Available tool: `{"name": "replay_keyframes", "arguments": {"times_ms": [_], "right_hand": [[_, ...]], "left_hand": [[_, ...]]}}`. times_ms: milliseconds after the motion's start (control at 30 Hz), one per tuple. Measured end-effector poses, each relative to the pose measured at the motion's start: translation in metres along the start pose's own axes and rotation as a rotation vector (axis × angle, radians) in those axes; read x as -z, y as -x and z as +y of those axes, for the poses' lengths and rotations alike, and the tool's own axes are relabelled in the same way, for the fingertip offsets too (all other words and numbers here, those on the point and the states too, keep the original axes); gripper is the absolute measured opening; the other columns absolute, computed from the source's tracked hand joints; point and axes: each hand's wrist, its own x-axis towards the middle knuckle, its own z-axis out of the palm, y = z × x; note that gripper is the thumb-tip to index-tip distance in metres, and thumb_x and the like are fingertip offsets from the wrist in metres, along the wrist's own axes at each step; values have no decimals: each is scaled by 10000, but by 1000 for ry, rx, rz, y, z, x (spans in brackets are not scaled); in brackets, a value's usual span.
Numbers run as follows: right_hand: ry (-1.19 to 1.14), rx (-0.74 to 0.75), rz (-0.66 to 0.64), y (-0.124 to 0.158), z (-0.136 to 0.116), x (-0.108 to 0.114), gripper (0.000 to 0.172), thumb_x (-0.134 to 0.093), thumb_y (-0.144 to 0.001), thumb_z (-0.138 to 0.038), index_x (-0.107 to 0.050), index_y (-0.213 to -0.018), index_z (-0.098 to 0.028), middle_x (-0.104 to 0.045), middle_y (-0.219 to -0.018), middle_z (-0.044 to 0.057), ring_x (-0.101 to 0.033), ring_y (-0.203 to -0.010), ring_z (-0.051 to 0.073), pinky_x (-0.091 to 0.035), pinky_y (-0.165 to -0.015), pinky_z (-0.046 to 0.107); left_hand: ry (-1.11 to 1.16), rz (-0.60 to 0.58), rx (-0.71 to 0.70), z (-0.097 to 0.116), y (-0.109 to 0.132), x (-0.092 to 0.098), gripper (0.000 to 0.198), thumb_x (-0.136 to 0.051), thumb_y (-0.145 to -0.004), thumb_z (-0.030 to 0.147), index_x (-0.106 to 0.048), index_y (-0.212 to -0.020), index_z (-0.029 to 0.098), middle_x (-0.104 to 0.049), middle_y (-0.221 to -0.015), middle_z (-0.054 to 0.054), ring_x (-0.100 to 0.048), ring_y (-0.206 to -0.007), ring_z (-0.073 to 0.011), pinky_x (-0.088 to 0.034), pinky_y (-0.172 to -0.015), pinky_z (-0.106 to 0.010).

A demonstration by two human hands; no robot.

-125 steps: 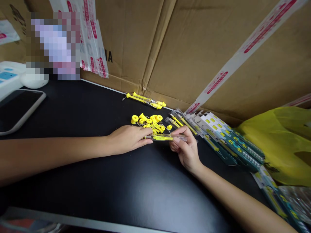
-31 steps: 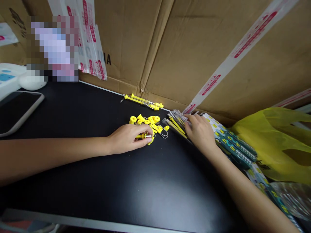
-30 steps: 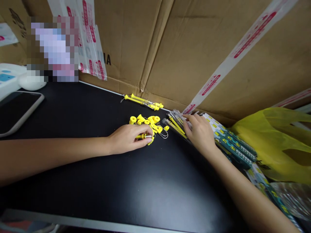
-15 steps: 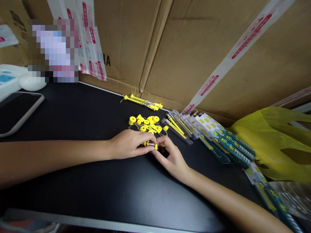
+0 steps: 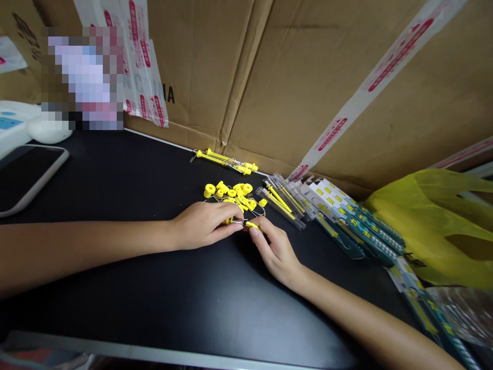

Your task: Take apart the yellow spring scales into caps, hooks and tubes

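My left hand (image 5: 208, 223) is closed around a slim spring scale (image 5: 230, 221), whose yellow and metallic end pokes out past the fingertips toward the right. Facing it, my right hand (image 5: 279, 252) pinches a small yellow end piece (image 5: 251, 224) between thumb and forefinger. A thin bit of metal shows in the narrow space between the two; whether it joins them I cannot tell. Just beyond my hands lies a pile of yellow caps (image 5: 231, 193) mixed with wire hooks and small springs. My left fingers partly hide the scale and the near side of the pile.
Assembled spring scales (image 5: 225, 160) lie by the cardboard wall (image 5: 200, 67). Clear tubes (image 5: 285, 200) with yellow rods are right of the pile, then green-and-white packages (image 5: 352, 216) and a yellow plastic bag (image 5: 427, 226). A phone (image 5: 31, 174) rests at left on the black table (image 5: 173, 303).
The yellow end piece in my right hand has come away to the right from the scale's end, opening a small space. My left hand still holds the scale, slightly higher.
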Motion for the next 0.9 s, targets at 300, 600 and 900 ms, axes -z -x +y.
{"name": "replay_keyframes", "arguments": {"times_ms": [300, 600, 900], "right_hand": [[587, 209, -42, 0, 7, -1, 204, -328, -938, -198, -531, -933, -185, -600, -758, 66, -537, -691, 188, -394, -622, 290], [608, 290, -92, 1, 4, -2, 251, -312, -947, -239, -485, -772, -194, -538, -633, 35, -446, -552, 162, -317, -539, 284], [123, 179, -232, -3, 0, 5, 329, -266, -965, -249, -443, -691, -201, -508, -636, 13, -471, -625, 151, -382, -668, 305]], "left_hand": [[60, -28, -56, 0, 0, 1, 129, -459, -911, 288, -527, -912, 179, -589, -863, 13, -551, -690, -92, -392, -641, -204], [-122, -19, -176, -3, 2, -3, 182, -406, -936, 297, -532, -885, 177, -587, -865, -11, -562, -770, -121, -415, -662, -212], [-233, -72, -161, -3, 2, -3, 213, -374, -951, 326, -525, -894, 187, -587, -870, 1, -567, -756, -122, -399, -638, -214]]}}
